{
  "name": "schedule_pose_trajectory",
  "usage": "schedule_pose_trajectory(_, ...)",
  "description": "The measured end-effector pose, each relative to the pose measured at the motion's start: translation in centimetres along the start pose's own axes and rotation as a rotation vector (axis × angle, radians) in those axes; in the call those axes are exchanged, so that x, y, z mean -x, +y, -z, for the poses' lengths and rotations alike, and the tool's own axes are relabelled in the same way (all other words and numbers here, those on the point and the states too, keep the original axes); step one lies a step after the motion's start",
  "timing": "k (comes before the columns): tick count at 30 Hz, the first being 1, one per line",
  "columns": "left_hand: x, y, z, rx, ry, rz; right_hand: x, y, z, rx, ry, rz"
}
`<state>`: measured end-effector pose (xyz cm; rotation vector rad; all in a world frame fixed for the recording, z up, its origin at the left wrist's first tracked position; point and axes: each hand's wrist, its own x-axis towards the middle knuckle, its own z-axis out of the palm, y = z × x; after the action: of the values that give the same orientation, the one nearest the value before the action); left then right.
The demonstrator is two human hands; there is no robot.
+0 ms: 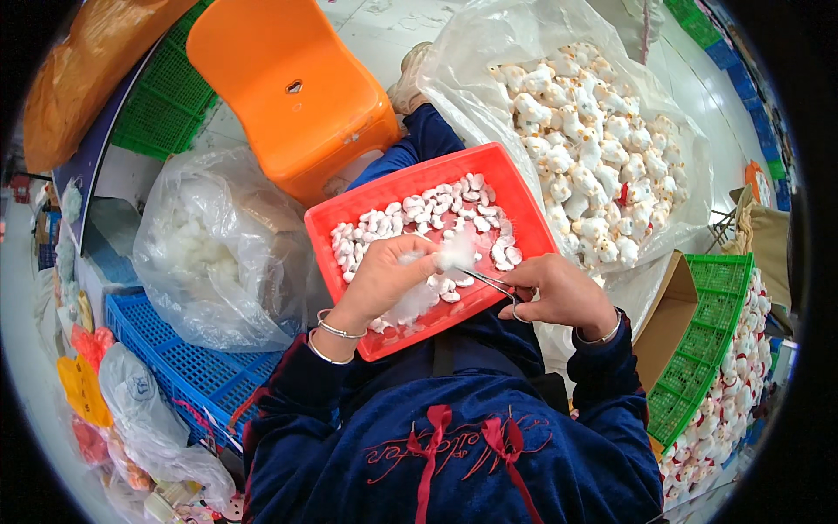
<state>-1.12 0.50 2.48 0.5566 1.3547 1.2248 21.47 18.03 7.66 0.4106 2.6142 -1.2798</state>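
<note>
Left grip [389, 272] pinches fluff [456, 252], right grip [560, 293] holds forceps [489, 280]: apparently gathering a tuft, next calling for firm clamping.

Red script lettering [463, 451] across dark blue top [567, 476]; blue print [140, 385] on pale plastic bag [148, 424], unreadable.

A hand could reach the red tray [517, 201] over its far edge, above the trouser leg [428, 135], between the orange chair [305, 113] and the clear bag of white toys [471, 52], which stands just beside the right wall. The left hand [393, 275], right hand [559, 293] and scissor-handled clamp [491, 281] block the near middle. Leftward, the bag of fluff [175, 301] crowds in; the fisheye bend makes that gap hard to judge.
</note>
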Motion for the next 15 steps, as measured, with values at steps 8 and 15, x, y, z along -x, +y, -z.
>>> schedule_pose_trajectory(8, 0.16, 0.13, 0.46, -0.029, -0.15, -0.07, 0.47, -0.45, 0.02, 0.049, 0.088, 0.005)
schedule_pose_trajectory(15, 0.25, -0.2, 0.41, 0.103, -0.15, -0.054, 0.64, -0.7, 0.41, -0.023, 0.085, 0.012)
